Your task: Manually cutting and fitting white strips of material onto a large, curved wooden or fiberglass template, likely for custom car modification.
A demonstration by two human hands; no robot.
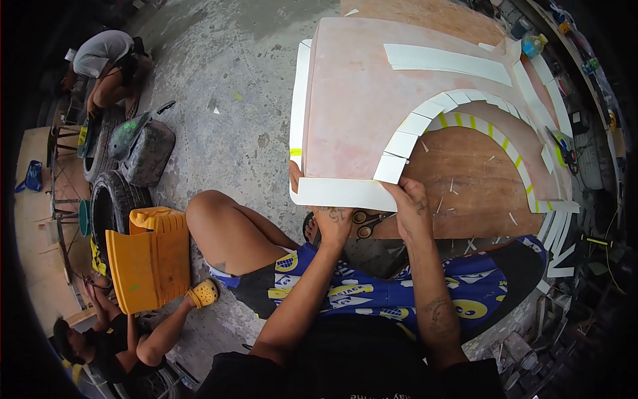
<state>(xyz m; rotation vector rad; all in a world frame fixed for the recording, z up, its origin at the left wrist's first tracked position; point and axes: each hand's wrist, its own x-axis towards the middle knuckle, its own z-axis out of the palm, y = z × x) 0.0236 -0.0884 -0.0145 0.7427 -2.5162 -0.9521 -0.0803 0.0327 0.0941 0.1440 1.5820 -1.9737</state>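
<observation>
A large pinkish panel [352, 100] with an arched cut-out lies in front of me. A white strip [342, 193] runs along its near edge. My left hand [332, 223] reaches under this strip, and its fingertips show at the panel's left corner; the rest of its fingers are hidden. My right hand [411, 203] pinches the strip's right end between thumb and fingers. Short white pieces [415, 124] line the arch in a row, and yellow tape [473, 122] marks the inner curve. Scissors [367, 223] rest just below the strip, between my hands.
A brown board [458, 179] lies under the panel. White strips [557, 236] and another scissors [566, 154] are at the right. To the left stand a yellow plastic crate [149, 266], tyres [116, 199] and a grey container [149, 149]. Two other people sit or crouch there.
</observation>
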